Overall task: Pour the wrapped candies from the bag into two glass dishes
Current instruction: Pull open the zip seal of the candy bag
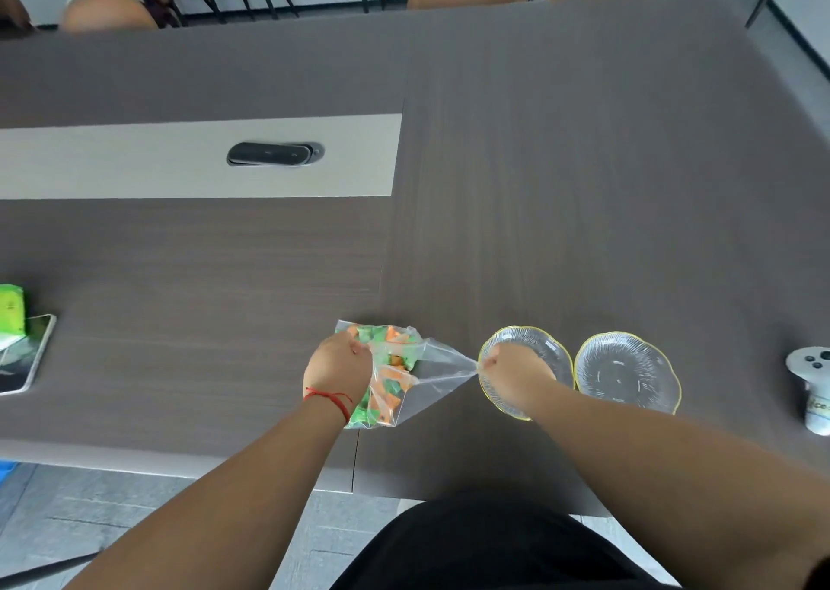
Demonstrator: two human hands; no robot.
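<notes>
grey wood-grain worktop [584,185] runs out ahead of me, chairs pushed in along its far edge. close to the near edge sits the clear plastic bag [404,378] of green and orange wrapped candies [386,383]. my left hand [337,367] is clenched around the full end of it, fingers buried in the plastic. my right hand [516,367] is pinched shut on the drawn-out open end, pulling the film taut, and it hovers over the near glass dish [552,351]. the second dish [629,371] sits just beside that one to the right; both look bare, so pouring has not begun.

the bag looks thin, limp and slippery, and the candies light and loose, so i judge they will shift and tumble in a rush once tipped. better to lift from the bunched bottom with my left hand and steer the mouth with the right. the gold-rimmed dishes look shallow and breakable, so candies may skip over the rims.
</notes>
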